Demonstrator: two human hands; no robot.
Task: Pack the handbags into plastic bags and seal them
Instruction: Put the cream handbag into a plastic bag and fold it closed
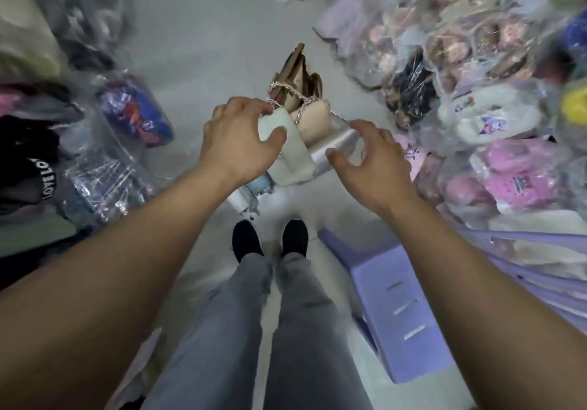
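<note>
I see left hand [236,141] clamped on white handbag [287,152], thumb over its top | bag's long axis runs away from me | right hand [368,159] beside it, fingers spread, empty, near clear plastic bag [341,138].

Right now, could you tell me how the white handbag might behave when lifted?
The white handbag looks boxy, so it probably keeps its shape. Its chain strap would likely dangle and swing. The left hand spans it easily, suggesting it is light.
</note>
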